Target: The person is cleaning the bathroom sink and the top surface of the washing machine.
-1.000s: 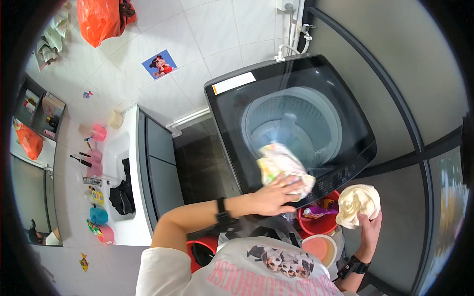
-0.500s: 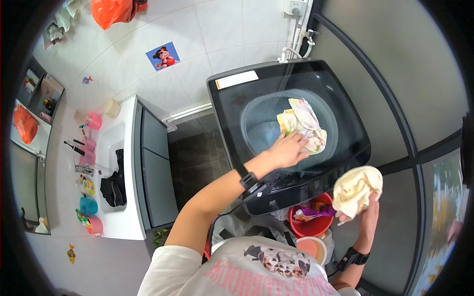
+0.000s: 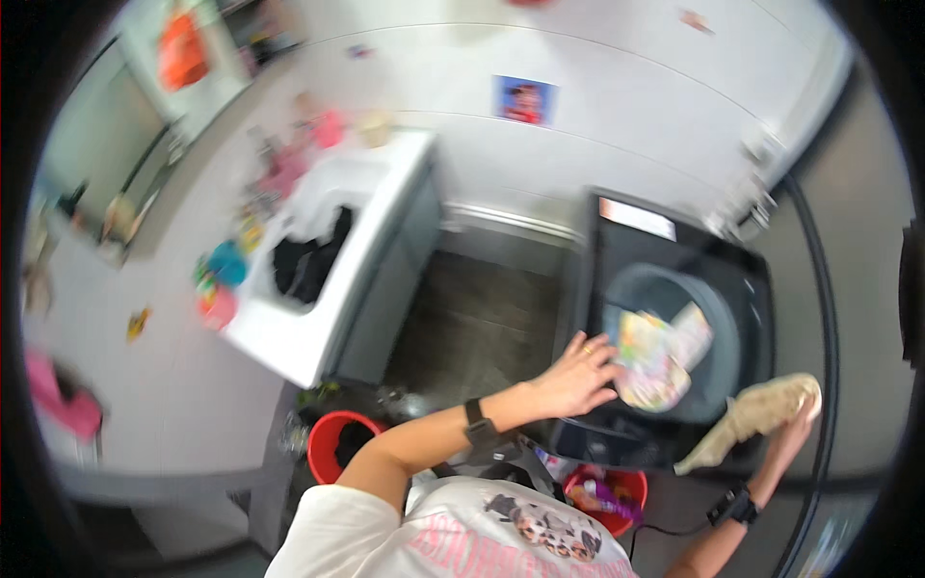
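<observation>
My left hand [image 3: 575,376] reaches over the front rim of a black top-loading washing machine [image 3: 752,289], fingers spread, beside a colourful patterned cloth [image 3: 655,356] that lies in the round drum opening. The hand touches the cloth's near edge or hovers just at it; I cannot tell which. My right hand [image 3: 790,433] grips a beige cloth [image 3: 752,414] that hangs over the machine's front right corner. Each wrist wears a dark band.
A white sink unit [image 3: 318,279] with dark cloth in its basin stands left of the machine, with small coloured bottles on its edge. A red bucket [image 3: 337,448] sits on the floor by the sink. Another red bucket [image 3: 607,491] with laundry stands below the machine.
The view swung left and blurred. The patterned cloth left my left hand and now lies in the drum. My right hand lifted the beige cloth toward the machine's front right corner.
</observation>
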A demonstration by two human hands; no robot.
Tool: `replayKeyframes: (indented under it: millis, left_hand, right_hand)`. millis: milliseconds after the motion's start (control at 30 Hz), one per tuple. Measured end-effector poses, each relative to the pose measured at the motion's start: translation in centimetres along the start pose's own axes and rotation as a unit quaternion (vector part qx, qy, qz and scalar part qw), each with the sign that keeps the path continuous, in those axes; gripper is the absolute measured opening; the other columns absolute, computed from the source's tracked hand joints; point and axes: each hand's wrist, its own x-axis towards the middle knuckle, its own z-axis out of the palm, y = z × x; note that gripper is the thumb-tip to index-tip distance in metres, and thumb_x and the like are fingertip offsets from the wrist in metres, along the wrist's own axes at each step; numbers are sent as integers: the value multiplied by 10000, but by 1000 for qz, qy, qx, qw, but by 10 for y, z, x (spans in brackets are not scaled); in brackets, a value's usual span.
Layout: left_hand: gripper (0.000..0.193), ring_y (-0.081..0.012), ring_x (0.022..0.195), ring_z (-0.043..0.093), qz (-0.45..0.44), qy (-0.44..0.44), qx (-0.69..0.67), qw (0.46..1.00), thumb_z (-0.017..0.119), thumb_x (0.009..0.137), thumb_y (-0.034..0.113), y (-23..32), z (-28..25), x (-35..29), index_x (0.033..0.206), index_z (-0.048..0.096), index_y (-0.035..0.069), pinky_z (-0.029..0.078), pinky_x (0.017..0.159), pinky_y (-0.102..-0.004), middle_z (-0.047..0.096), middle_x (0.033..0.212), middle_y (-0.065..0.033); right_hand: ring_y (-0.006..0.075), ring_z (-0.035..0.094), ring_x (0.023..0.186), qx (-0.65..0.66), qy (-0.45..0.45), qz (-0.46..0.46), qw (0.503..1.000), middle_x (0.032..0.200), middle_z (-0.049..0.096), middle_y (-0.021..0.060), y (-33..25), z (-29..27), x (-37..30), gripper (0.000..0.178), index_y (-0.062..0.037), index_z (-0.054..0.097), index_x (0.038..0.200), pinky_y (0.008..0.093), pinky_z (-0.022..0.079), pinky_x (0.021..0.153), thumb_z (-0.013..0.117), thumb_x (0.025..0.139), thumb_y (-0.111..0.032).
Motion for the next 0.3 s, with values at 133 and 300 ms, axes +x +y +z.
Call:
replayKeyframes:
  millis: [133, 300]
  left_hand:
    - [380, -349, 1202, 338, -97, 62, -3, 993, 547, 837, 294, -39, -35, -57, 1137, 499, 66, 270, 982, -528, 425, 1211, -157]
    - [355, -344, 1141, 416, -222, 153, -23, 963, 551, 836, 274, -84, -91, -155, 1103, 523, 42, 313, 969, -433, 468, 1192, -175]
  right_hand:
    - [260, 467, 1086, -159, 35, -244, 956, 1223, 441, 206, 25, 41, 42, 515, 48, 376, 1254, 320, 396, 869, 562, 858, -225]
    - [230, 423, 1116, -80, -142, -227, 960, 1256, 427, 126, -106, 160, -3, 416, -44, 426, 1250, 277, 378, 850, 537, 875, -185]
